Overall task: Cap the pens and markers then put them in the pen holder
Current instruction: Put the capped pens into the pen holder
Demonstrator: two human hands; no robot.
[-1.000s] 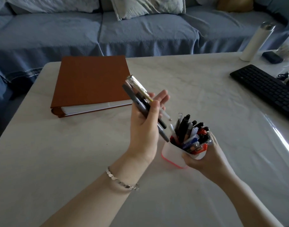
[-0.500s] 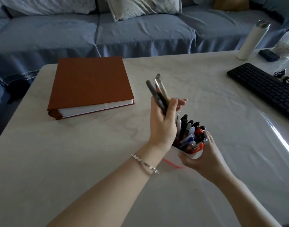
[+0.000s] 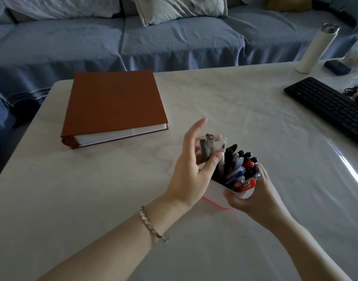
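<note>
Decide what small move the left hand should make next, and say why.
Probably release. The grey pens sit between the thumb and fingers of the left hand, pointing down into the white pen holder, which the right hand grips at a tilt. Letting go should drop them in among the others.

A home living room: a blue-covered sofa with cushions runs across 12 o'clock behind a pale surface holding a brown binder at 10 o'clock and a keyboard at 2 o'clock.
</note>
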